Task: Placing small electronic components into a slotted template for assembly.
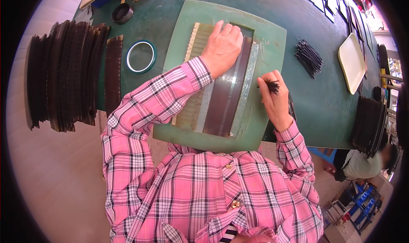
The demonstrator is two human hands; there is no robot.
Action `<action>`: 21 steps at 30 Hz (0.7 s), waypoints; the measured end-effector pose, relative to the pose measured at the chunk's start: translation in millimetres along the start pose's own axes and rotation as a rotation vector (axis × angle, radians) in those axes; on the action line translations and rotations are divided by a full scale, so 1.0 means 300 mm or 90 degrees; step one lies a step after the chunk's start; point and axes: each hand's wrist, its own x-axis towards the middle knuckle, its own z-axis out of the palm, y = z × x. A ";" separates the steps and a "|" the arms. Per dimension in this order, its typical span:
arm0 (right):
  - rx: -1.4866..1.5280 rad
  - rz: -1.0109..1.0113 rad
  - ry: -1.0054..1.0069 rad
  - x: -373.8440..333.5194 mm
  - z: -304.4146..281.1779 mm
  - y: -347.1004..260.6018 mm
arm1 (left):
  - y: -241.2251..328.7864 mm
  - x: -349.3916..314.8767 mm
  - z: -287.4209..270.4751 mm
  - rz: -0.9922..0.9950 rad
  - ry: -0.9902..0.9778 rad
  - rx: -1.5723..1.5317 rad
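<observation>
- Green table [326,115]: bears all items listed below.
- Green board [272,43]: lies on the table in front of the person, at its near edge.
- Stack of dark strips [66,77]: far left, with ragged ends.
- Toothed panel [187,109]: yellowish, flat on the board's left part, its notched edge facing left.
- Dark panel [218,113]: on the board, right of the toothed panel; clear strip [247,83] along its right side.
- Pale tray [352,63]: right side of the table.
- Single dark strip [113,70]: between the stack and the board.
- Left hand [223,47]: over the upper part of the panels, fingers curled; cannot tell whether they pinch anything.
- Right hand [275,100]: at the board's right edge, fingers closed around a bunch of black pieces [272,87].
- Black bundle [308,59]: thin pieces, between board and tray.
- Tape roll [140,72]: left of the board, lying flat.
- Black ring-shaped item [122,14]: upper left, beyond the tape roll.
</observation>
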 end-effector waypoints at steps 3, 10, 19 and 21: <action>0.013 -0.023 -0.025 0.031 -0.012 -0.003 | 0.004 -0.014 -0.008 -0.014 0.029 0.002; 0.423 0.231 -0.360 0.104 -0.089 -0.059 | -0.014 -0.090 -0.075 -0.051 0.117 -0.309; 0.371 0.247 -0.519 0.080 -0.086 -0.139 | 0.130 -0.275 -0.283 -0.418 -0.167 -1.076; 0.351 0.263 -0.492 0.067 -0.090 -0.160 | 0.156 -0.290 -0.264 -0.415 -0.135 -1.113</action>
